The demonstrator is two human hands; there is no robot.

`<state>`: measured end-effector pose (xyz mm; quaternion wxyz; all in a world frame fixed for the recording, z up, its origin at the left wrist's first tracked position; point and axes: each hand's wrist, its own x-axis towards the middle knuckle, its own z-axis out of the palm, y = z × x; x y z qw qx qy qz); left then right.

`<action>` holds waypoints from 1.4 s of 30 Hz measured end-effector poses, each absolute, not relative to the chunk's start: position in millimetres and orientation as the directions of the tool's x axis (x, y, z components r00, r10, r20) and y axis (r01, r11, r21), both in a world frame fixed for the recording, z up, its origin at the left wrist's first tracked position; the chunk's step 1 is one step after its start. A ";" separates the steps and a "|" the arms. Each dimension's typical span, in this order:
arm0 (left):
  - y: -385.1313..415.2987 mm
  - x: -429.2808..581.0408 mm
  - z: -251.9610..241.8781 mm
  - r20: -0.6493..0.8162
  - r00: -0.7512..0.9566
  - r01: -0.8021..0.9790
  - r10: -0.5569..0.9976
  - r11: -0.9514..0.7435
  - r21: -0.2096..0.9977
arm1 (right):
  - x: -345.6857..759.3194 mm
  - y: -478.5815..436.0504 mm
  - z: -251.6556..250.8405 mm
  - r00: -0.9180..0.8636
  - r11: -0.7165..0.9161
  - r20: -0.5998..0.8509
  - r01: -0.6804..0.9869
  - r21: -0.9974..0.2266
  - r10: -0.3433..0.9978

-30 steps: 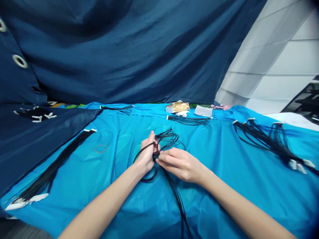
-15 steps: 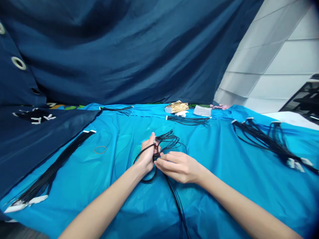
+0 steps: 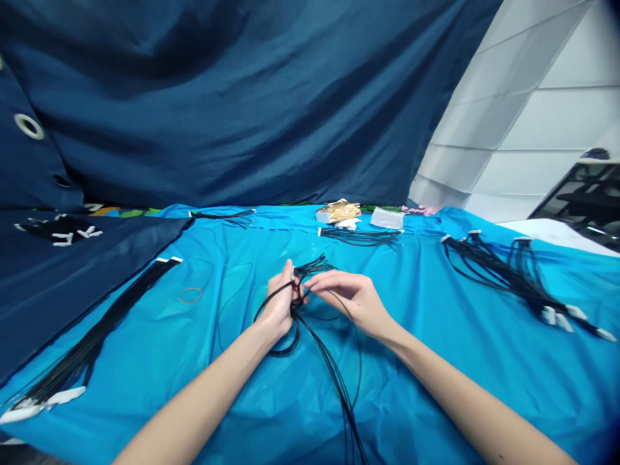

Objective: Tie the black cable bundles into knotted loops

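Observation:
My left hand (image 3: 279,303) is wrapped round a bundle of black wires (image 3: 345,397), whose short ends fan out past the fingers. A small white connector (image 3: 293,274) shows beside the thumb. Part of the bundle loops round by the wrist, and the rest trails down toward the front edge. Just right of it, my right hand (image 3: 356,298) has its fingertips pinched on a single thin black wire (image 3: 360,361), which curves down from the hand. The fingertips partly hide that wire's end.
Black wire harnesses with white connectors lie at left (image 3: 116,310), right (image 3: 504,274) and back (image 3: 358,237) on the blue sheet (image 3: 416,394). A thin brown ring (image 3: 190,296) lies at left. Gold packaging (image 3: 343,210) and a clear bag (image 3: 386,217) sit behind.
My right hand has moved up and away from the bundle, drawing one wire out to the side. My left hand keeps its hold. The view has shifted slightly.

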<state>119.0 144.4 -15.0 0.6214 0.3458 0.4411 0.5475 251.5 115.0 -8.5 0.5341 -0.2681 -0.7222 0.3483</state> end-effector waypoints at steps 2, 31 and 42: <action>143.2 119.1 -13.9 -0.171 0.036 -0.401 0.985 0.171 0.900 | 254.1 117.2 -6.9 -0.205 0.455 0.473 -0.129 -0.881 0.857; 134.8 126.7 -6.2 0.050 -0.111 -0.352 0.993 -0.086 0.932 | 237.9 106.7 -14.3 -0.075 0.598 0.865 0.752 -0.278 0.496; 133.3 127.4 -6.4 0.092 -0.146 -0.323 0.985 -0.136 0.937 | 233.7 104.8 -13.7 -0.070 0.600 0.890 0.762 -0.244 0.451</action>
